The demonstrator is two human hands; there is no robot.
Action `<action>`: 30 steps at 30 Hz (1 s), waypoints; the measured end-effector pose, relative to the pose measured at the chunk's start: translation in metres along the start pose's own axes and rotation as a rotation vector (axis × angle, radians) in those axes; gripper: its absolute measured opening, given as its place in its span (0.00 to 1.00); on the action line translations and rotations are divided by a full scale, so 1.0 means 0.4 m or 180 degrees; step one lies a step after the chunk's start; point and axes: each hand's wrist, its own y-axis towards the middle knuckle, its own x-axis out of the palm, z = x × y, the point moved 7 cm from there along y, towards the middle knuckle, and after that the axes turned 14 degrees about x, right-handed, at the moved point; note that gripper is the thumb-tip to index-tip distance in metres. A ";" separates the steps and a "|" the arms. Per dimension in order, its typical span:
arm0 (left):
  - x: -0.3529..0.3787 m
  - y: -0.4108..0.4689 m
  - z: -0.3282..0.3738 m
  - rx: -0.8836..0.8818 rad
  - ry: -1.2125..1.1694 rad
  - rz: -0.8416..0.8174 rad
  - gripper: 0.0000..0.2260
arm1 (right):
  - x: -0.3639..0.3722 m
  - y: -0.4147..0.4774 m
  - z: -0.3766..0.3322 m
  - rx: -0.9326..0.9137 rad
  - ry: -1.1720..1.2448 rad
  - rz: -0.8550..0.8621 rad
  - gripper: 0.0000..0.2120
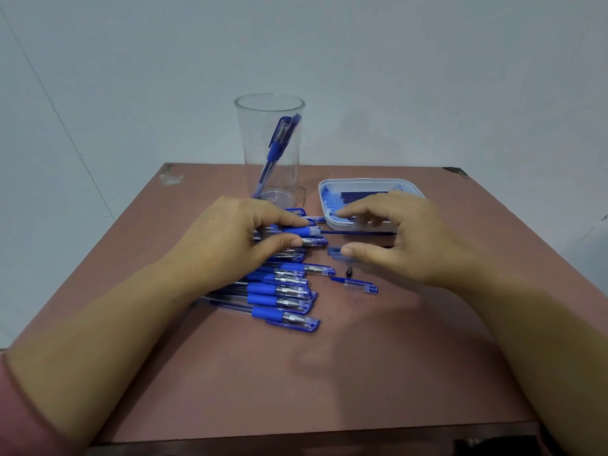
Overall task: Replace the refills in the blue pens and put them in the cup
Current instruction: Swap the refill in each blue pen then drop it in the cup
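Lying under and just nearer than the left hand (pixel 237 238), a row of capped blue pens (pixel 283 294) is spread across the brownish desk (pixel 329 390), with the caps turned towards the right hand (pixel 404 238). A pink sleeve (pixel 13 409) is seen at the near end of the left forearm. An uncapped pen (pixel 302 231) is pinched at its blue grip between the left thumb and forefinger. A thin dark refill (pixel 355 232) is seen sticking out of its open end and running on under the right fingers. Beyond the left fingertips a clear plastic cup (pixel 250 143) is stood upright, and one blue pen (pixel 279 146) is leaned inside it. In the gap between the hands a small blue piece (pixel 334 251) is seen at the tip of the right thumb; whether it is touched cannot be told. Nearer than that gap a dark pen tip (pixel 348 272) and a loose cap (pixel 360 287) are laid on the desk. The right hand is held with its fingers loosely spread and the thumb well apart from the forefinger, and nothing is seen gripped. Just beyond its fingers a white tray (pixel 368 182) of dark refills is placed.
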 end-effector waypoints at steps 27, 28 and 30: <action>0.002 -0.003 -0.005 -0.0048 -0.0128 0.0051 0.13 | 0.026 -0.005 0.003 0.0231 0.0432 -0.0512 0.16; 0.001 -0.002 -0.005 -0.0048 -0.0124 0.0049 0.13 | 0.028 -0.007 0.008 0.0236 0.0316 -0.0645 0.14; 0.003 -0.002 -0.004 -0.0035 -0.0121 0.0030 0.13 | 0.042 -0.013 0.010 0.0236 0.0003 -0.0955 0.09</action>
